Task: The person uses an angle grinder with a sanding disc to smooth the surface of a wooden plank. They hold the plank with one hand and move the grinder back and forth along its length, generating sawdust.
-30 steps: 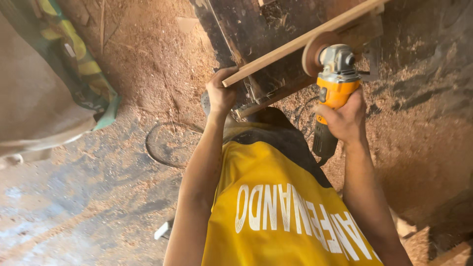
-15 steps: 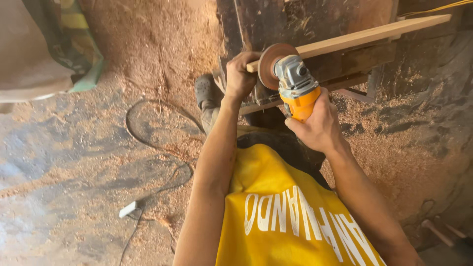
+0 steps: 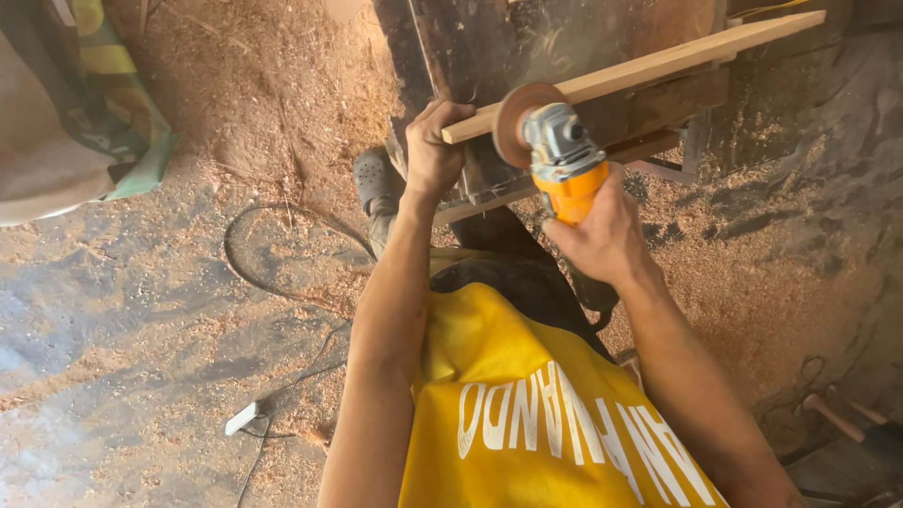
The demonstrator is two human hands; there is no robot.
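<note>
Sawdust covers the brown workshop floor (image 3: pixel 207 122) in a thick layer, with a thin dark cable (image 3: pixel 282 245) looping across it. Above the floor stands a dark, worn wooden workbench (image 3: pixel 527 47), and a long pale wooden slat (image 3: pixel 658 61) lies across its edge, running up to the right. At the bottom, a yellow shirt with white lettering (image 3: pixel 527 414) fills the view between the person's two bare arms.

The left hand (image 3: pixel 431 150) is wrapped around the near end of the slat, fingers curled tight over it, pinning it to the bench. The right hand (image 3: pixel 602 235) is clenched around the orange body of a handheld angle grinder with a grey head (image 3: pixel 564 155). Its round brown sanding disc (image 3: pixel 517 122) touches the slat just beside the left hand.

Judging by this, the sanding step is in hand, at the slat's near end. The next move seems to call for a steady, light pass along the wood, keeping the disc well apart from the left fingers (image 3: pixel 442 118).

A small white plug-like object (image 3: pixel 243 418) lies on the floor.
</note>
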